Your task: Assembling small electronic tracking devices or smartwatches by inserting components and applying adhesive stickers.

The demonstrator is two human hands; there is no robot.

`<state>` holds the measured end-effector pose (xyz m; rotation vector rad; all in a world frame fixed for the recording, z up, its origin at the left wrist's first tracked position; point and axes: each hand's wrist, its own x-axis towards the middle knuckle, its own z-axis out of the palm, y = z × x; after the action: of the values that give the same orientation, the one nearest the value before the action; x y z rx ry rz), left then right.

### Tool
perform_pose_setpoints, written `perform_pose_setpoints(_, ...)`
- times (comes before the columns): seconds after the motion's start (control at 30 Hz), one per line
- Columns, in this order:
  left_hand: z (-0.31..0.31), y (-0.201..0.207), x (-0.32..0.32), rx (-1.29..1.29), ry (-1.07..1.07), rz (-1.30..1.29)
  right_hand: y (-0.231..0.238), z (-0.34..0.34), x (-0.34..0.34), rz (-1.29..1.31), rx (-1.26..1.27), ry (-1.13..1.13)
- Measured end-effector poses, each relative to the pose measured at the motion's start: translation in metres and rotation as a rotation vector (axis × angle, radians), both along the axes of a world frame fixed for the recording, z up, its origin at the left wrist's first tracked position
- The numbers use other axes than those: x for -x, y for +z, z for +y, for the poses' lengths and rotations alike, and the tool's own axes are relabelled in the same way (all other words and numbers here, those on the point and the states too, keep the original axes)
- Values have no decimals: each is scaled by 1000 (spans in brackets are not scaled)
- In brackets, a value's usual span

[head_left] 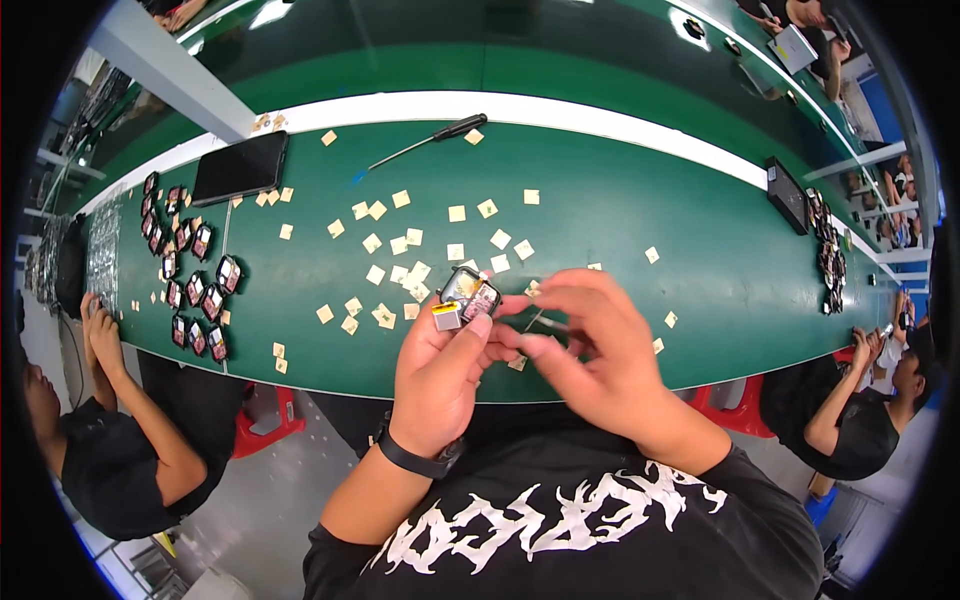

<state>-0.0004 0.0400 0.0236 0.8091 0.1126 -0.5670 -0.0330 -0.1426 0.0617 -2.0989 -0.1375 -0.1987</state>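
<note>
My left hand [440,375], with a dark band at its wrist, is closed around a small open electronic device [470,291]. The device has a rounded black case with a board showing inside. A silver battery pouch [446,317] with yellow tape hangs at its near left edge. Just right of the device, my right hand [600,350] is closed, thumb and fingers pinching a thin, pale tool [537,319]. It resembles tweezers, but the fingers partly cover it. Under and beyond the hands, small cream-coloured square pieces [400,273] lie scattered on the green table [600,220].
Several similar black devices [203,240] stand grouped at the left, near a dark flat tablet-like slab [240,168]. A screwdriver [430,140] lies at the back. Further right are a black box [787,196] and more devices [832,265]. People sit on both sides.
</note>
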Motion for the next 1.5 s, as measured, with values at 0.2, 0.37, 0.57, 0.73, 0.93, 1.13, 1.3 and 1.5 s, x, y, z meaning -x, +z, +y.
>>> perform_pose_setpoints(0.2,5,2,-2,-321,-119,-81,-10,-17,-1,2,137,-98)
perform_pose_setpoints(0.37,-3,6,-2,-385,-84,-148,0,-21,-1,158,316,-6)
perform_pose_setpoints(0.57,-4,4,1,-429,-62,-149,6,-16,-2,73,243,32)
perform_pose_setpoints(0.73,-2,-3,4,-541,-98,-270,6,-15,-6,-111,332,146)
perform_pose_setpoints(0.93,-2,-1,3,-603,-118,-299,9,-12,-8,-202,572,199)
perform_pose_setpoints(1.13,2,-1,0,-527,-137,-235,2,-16,-16,-217,514,245)
perform_pose_setpoints(1.3,14,6,-10,-360,-280,-124,-7,-19,-17,-201,286,274)
perform_pose_setpoints(1.5,20,-9,-8,-397,-366,-521,5,-11,-22,96,-235,142)
